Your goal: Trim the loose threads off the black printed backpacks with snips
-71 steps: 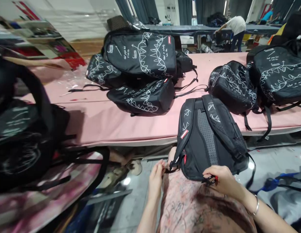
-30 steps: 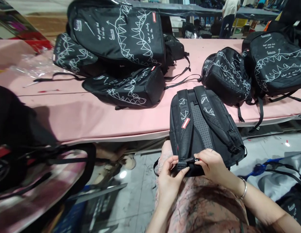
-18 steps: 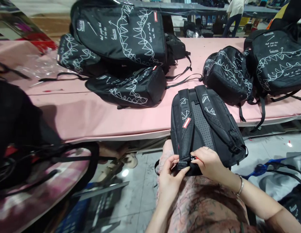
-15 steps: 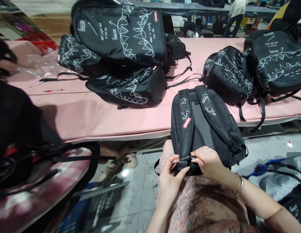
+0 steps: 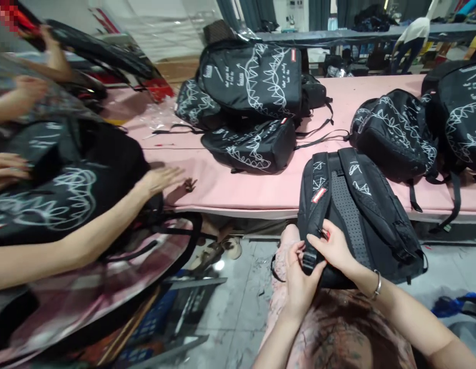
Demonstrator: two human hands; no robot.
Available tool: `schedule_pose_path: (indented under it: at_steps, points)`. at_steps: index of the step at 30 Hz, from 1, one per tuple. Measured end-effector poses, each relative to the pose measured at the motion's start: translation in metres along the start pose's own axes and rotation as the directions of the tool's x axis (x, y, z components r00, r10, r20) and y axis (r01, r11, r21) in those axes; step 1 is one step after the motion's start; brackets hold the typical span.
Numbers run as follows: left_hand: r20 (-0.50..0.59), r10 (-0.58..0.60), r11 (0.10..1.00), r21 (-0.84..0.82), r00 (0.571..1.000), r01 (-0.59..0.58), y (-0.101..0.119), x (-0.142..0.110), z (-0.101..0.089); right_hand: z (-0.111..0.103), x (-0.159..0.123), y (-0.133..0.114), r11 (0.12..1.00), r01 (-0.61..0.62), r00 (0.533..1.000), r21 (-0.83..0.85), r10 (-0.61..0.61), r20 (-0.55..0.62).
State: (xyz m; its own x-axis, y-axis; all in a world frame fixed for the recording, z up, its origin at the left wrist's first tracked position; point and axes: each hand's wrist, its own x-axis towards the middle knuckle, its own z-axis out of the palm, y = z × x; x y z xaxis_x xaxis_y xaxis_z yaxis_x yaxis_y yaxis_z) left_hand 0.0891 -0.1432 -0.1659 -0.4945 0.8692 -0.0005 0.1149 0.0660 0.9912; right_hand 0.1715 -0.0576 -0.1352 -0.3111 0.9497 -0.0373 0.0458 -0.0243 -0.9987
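Note:
A black backpack (image 5: 379, 220) leans from my lap against the pink table's edge, its back panel and shoulder straps facing up. White line drawings and a red label mark the straps. My left hand (image 5: 301, 271) pinches the lower end of the left shoulder strap (image 5: 311, 230), at its black plastic strap adjuster (image 5: 309, 260). Just above it, my right hand (image 5: 333, 248) is closed over the same strap, with a small red-and-black tool (image 5: 327, 235) mostly hidden in its fingers. The tool's exact kind does not show.
Several printed black backpacks (image 5: 256, 77) lie on the pink table (image 5: 226, 187), with loose straps trailing. At left, a co-worker's arm (image 5: 107, 225) reaches across another backpack (image 5: 41, 195). A blue crate (image 5: 145, 318) stands on the floor. Someone bends over (image 5: 412, 41) in the background.
The view has shifted left, bringing the co-worker's arms and backpack into sight. My right hand has moved up slightly along the strap; the tool is now more hidden. My left hand keeps its pinch.

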Motion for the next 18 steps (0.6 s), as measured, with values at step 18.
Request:
schedule_pose_path:
  at_steps: [18]
  points:
    - [0.167, -0.464, 0.622, -0.637, 0.870, 0.454, 0.006, 0.021, -0.025, -0.028, -0.008, 0.006, 0.790, 0.322, 0.938, -0.522, -0.341, 0.063]
